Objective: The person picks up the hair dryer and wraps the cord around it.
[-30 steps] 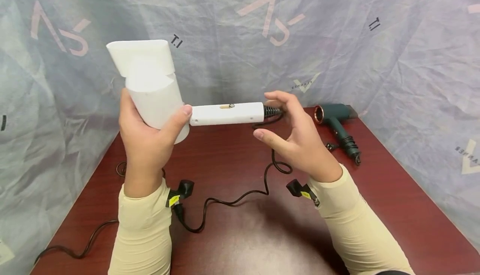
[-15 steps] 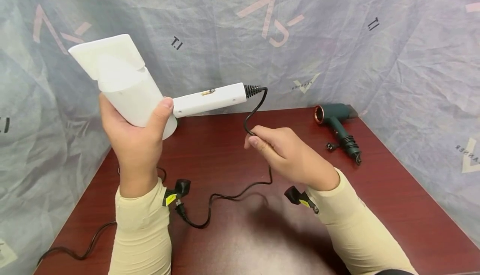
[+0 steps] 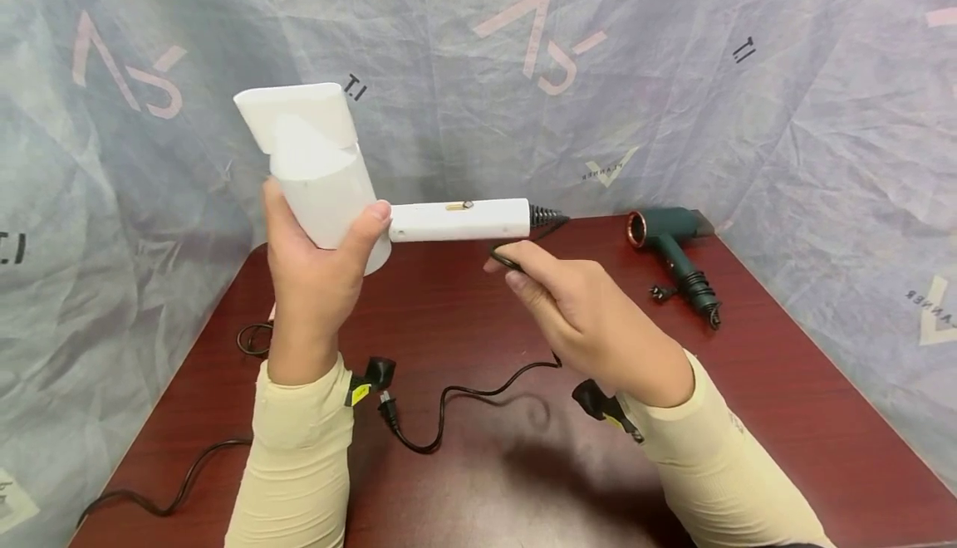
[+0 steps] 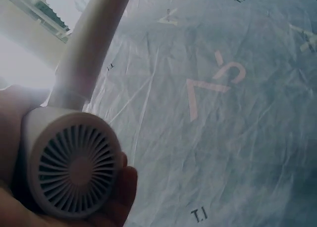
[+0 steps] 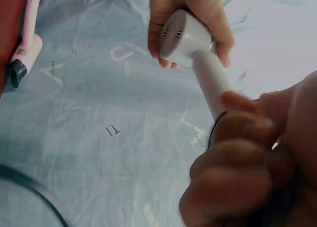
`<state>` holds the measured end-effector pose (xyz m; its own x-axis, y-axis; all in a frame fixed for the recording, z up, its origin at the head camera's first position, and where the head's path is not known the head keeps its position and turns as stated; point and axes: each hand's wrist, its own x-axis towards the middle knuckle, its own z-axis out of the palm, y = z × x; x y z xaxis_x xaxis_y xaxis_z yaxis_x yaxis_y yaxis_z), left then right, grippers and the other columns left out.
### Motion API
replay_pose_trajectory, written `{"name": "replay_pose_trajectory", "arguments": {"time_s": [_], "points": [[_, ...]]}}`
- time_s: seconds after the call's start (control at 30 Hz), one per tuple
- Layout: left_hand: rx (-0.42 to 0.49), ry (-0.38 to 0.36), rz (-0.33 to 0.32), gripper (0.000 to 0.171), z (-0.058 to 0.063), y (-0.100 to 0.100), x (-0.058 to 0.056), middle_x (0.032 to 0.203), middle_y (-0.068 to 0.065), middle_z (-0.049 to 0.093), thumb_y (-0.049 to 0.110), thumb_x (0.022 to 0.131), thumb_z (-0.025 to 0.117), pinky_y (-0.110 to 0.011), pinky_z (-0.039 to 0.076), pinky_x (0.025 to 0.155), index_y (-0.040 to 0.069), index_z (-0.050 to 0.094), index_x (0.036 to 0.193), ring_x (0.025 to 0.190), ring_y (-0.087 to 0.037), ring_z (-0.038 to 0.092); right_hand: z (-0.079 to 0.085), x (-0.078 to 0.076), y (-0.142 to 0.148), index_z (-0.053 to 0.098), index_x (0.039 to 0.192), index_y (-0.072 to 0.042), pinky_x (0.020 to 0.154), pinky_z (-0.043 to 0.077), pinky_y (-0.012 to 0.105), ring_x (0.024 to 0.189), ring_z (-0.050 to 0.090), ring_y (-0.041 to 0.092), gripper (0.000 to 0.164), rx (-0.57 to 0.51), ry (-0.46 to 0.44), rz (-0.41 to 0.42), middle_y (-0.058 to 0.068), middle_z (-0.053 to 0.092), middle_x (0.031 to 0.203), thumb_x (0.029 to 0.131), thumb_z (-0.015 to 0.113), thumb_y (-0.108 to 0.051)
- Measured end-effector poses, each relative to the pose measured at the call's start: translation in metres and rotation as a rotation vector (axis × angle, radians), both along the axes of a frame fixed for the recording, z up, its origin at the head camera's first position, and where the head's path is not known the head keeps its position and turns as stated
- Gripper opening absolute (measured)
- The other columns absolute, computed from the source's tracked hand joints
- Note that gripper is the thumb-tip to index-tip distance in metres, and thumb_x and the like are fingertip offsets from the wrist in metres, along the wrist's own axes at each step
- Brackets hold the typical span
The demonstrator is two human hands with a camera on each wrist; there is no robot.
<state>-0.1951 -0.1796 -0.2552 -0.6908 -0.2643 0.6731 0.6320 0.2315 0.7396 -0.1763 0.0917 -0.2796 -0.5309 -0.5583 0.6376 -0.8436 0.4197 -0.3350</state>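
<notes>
My left hand [image 3: 314, 282] grips a white hair dryer [image 3: 321, 191] round its barrel, up off the table. The wide nozzle points up and away, and the handle [image 3: 463, 220] runs level to the right. In the left wrist view the round vent grille [image 4: 77, 170] faces the camera, with fingers curled round the barrel. Below the handle's end, my right hand [image 3: 591, 315] pinches the dryer's black cord [image 3: 507, 259] between thumb and curled fingers. From there the cord trails down to its plug [image 3: 389, 411], near the left wrist.
A dark green hair dryer [image 3: 669, 228], its cord wrapped round the handle, lies at the table's back right. A pink hair dryer [image 5: 29, 51] shows in the right wrist view. Another black cord [image 3: 175, 494] crosses the left edge. Printed cloth [image 3: 434, 100] hangs behind the table.
My right hand, open by the handle's end a second ago, has taken hold of the cord. The white hair dryer swung left and tilted, then came back right and levelled.
</notes>
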Motion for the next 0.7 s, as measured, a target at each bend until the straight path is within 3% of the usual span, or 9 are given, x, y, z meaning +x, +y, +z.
{"name": "replay_pose_trajectory", "arguments": {"time_s": [0.1,0.2,0.23,0.4,0.47,0.53,0.6,0.7], "points": [[-0.130,-0.180,-0.090,0.088,-0.004,-0.003,0.000,0.119,0.000,0.061,0.020,0.072,0.094,-0.032,0.050,0.089,0.021,0.042,0.142,0.107,-0.018,0.057,0.000,0.001,0.003,0.057,0.120,-0.017,0.062,0.044,0.022,0.065,0.045,0.000,0.017,0.005,-0.042,-0.047,-0.014,0.058,0.083,0.112,0.044,-0.025],[-0.268,-0.292,-0.144,0.099,-0.006,-0.002,0.001,0.125,0.002,0.060,0.021,0.067,0.098,-0.032,0.049,0.095,0.022,0.038,0.146,0.112,-0.013,0.056,-0.002,0.001,0.006,0.052,0.112,-0.017,0.053,0.034,0.023,0.057,0.029,0.003,0.011,0.036,-0.036,-0.074,-0.010,0.037,0.070,0.112,0.044,-0.026],[-0.297,-0.293,-0.158,0.096,-0.007,-0.001,0.000,0.125,0.001,0.062,0.018,0.067,0.098,-0.034,0.050,0.094,0.020,0.041,0.144,0.108,-0.015,0.060,-0.002,0.000,0.006,0.052,0.110,-0.016,0.054,0.034,0.022,0.057,0.030,0.004,0.009,0.044,-0.020,-0.073,-0.010,0.038,0.070,0.111,0.046,-0.023],[-0.426,-0.243,-0.020,0.064,-0.011,0.002,-0.002,0.105,0.002,0.069,0.020,0.071,0.089,-0.036,0.051,0.081,0.016,0.057,0.126,0.091,-0.015,0.061,0.000,-0.002,0.009,0.057,0.107,-0.013,0.059,0.038,0.021,0.064,0.039,0.003,0.005,0.035,0.074,-0.044,-0.009,0.047,0.078,0.104,0.061,-0.011],[-0.459,-0.234,-0.007,0.060,-0.012,0.001,-0.003,0.101,0.002,0.068,0.018,0.072,0.087,-0.037,0.051,0.077,0.016,0.057,0.123,0.087,-0.015,0.060,0.002,-0.003,0.013,0.060,0.106,-0.012,0.061,0.037,0.019,0.066,0.040,0.003,0.006,-0.007,0.097,-0.022,-0.008,0.050,0.080,0.102,0.063,-0.009],[-0.467,-0.232,-0.032,0.059,-0.012,0.000,-0.003,0.099,0.002,0.067,0.016,0.072,0.087,-0.037,0.051,0.076,0.017,0.056,0.122,0.085,-0.015,0.059,0.005,-0.005,0.017,0.063,0.104,-0.010,0.062,0.036,0.018,0.067,0.042,0.003,0.001,-0.060,0.138,-0.003,-0.007,0.052,0.081,0.103,0.062,-0.010],[-0.462,-0.230,-0.073,0.059,-0.011,-0.001,-0.003,0.099,0.004,0.066,0.013,0.071,0.088,-0.036,0.052,0.075,0.020,0.057,0.121,0.085,-0.014,0.060,0.007,-0.008,0.022,0.065,0.101,-0.008,0.064,0.036,0.017,0.068,0.043,0.003,0.011,-0.116,0.181,0.011,-0.007,0.054,0.081,0.106,0.059,-0.017],[-0.397,-0.186,-0.183,0.060,-0.010,0.000,0.000,0.102,0.001,0.067,0.005,0.070,0.086,-0.034,0.053,0.078,0.018,0.059,0.122,0.088,-0.018,0.061,0.010,-0.012,0.028,0.067,0.098,-0.007,0.065,0.037,0.018,0.069,0.046,0.003,0.025,-0.205,0.221,0.030,-0.006,0.058,0.081,0.107,0.055,-0.027]]}}
